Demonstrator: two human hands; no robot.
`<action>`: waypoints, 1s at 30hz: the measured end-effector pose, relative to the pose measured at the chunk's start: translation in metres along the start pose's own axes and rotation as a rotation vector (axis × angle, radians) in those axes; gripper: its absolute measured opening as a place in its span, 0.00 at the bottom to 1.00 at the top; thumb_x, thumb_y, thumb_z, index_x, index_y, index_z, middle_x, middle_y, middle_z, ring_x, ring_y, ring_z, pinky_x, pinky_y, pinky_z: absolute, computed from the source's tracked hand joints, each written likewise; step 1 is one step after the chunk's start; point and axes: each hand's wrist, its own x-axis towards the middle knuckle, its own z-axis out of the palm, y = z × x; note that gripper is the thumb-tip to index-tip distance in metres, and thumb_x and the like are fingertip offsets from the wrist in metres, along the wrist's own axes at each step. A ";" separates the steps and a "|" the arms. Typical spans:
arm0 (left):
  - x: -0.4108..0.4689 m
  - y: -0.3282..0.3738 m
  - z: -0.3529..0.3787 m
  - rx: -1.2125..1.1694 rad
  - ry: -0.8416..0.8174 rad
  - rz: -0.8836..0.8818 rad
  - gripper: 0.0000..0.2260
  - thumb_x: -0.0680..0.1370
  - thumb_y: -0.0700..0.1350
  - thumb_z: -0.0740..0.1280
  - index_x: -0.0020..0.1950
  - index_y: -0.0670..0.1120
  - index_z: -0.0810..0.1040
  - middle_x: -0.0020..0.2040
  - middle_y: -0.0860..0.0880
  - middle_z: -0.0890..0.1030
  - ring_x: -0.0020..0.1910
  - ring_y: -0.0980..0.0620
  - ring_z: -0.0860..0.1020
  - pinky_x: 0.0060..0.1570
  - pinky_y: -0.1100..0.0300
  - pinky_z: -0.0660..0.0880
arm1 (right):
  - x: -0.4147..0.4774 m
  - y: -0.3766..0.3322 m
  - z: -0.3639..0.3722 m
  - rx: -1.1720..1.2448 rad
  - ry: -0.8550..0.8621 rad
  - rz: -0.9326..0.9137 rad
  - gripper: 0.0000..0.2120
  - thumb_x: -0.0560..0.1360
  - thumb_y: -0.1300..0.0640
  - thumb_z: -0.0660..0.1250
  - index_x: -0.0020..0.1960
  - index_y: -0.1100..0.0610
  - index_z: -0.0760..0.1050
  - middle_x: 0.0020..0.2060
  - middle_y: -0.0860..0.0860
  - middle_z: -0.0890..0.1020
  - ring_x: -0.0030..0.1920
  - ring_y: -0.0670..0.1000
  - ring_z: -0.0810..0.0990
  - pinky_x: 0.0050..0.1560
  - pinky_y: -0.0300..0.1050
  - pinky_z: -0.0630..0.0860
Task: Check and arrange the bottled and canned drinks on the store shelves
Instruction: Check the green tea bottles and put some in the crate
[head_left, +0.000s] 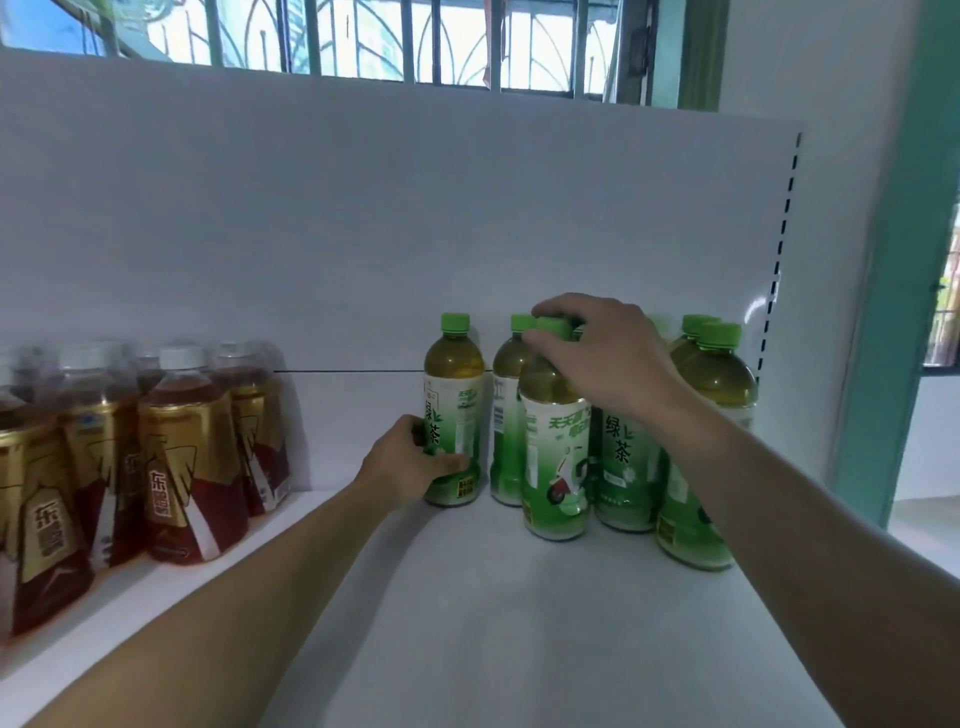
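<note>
Your left hand (410, 462) has its grip curled round the lower label of the leftmost green tea bottle (453, 395); your right hand (608, 358) curls its fingers over the cap of the front bottle (553, 441), both on the white shelf (467, 623). These tall, slick plastic cylinders stand nearly touching — tug one crookedly and its neighbours may topple.

open shelf (363, 431) between bottle groups

Blurry red bottles (176, 457) at left
</note>
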 end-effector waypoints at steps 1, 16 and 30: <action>-0.002 0.003 0.001 -0.008 0.008 0.004 0.30 0.73 0.45 0.77 0.71 0.44 0.67 0.67 0.46 0.75 0.58 0.48 0.75 0.61 0.52 0.74 | -0.003 -0.001 -0.001 0.022 0.009 -0.008 0.18 0.80 0.43 0.67 0.68 0.46 0.77 0.64 0.45 0.80 0.63 0.48 0.77 0.56 0.41 0.70; -0.122 0.042 0.028 -0.583 -0.147 0.221 0.23 0.67 0.61 0.72 0.60 0.59 0.74 0.53 0.58 0.84 0.50 0.61 0.83 0.47 0.65 0.80 | -0.011 -0.017 0.001 0.642 0.171 -0.056 0.10 0.74 0.43 0.74 0.53 0.44 0.84 0.46 0.41 0.85 0.48 0.42 0.83 0.52 0.43 0.81; -0.124 0.043 0.033 -0.862 -0.327 0.088 0.25 0.73 0.61 0.64 0.66 0.52 0.79 0.56 0.48 0.85 0.52 0.50 0.85 0.45 0.56 0.83 | -0.051 0.012 0.034 1.137 -0.078 0.166 0.24 0.69 0.49 0.78 0.61 0.56 0.77 0.48 0.52 0.87 0.49 0.53 0.87 0.54 0.54 0.82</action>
